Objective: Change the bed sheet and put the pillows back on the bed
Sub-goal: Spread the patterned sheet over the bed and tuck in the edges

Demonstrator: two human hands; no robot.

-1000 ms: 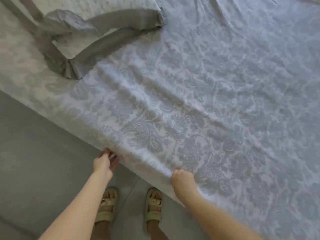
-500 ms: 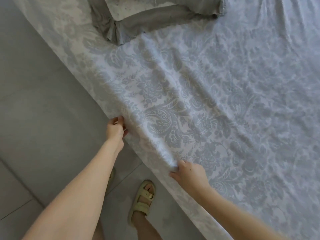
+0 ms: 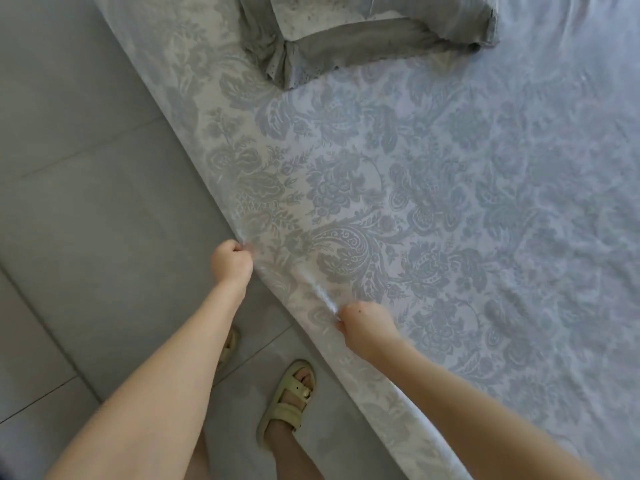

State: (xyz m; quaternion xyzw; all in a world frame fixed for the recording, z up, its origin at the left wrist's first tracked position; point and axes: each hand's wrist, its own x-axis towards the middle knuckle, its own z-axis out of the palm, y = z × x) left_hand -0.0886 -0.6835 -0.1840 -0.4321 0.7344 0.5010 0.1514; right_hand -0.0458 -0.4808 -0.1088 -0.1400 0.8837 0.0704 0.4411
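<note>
A pale blue-grey bed sheet (image 3: 433,202) with a damask flower pattern covers the bed and hangs over its near side. My left hand (image 3: 232,261) grips the sheet's hanging edge in a fist at the bedside. A little to the right and nearer me, my right hand (image 3: 363,325) pinches a fold of the same edge. A short ridge of cloth runs taut between both hands. At the top of the view lies a grey pillow (image 3: 363,32) with a frilled border, on top of the sheet.
Grey floor tiles (image 3: 86,202) fill the left side beside the bed. My feet in pale yellow sandals (image 3: 289,400) stand close to the bed's edge.
The view has shifted so the bed's edge runs more steeply and the pillow sits higher. My left hand has closed into a fist on the sheet's edge; both hands have pulled it tauter.
</note>
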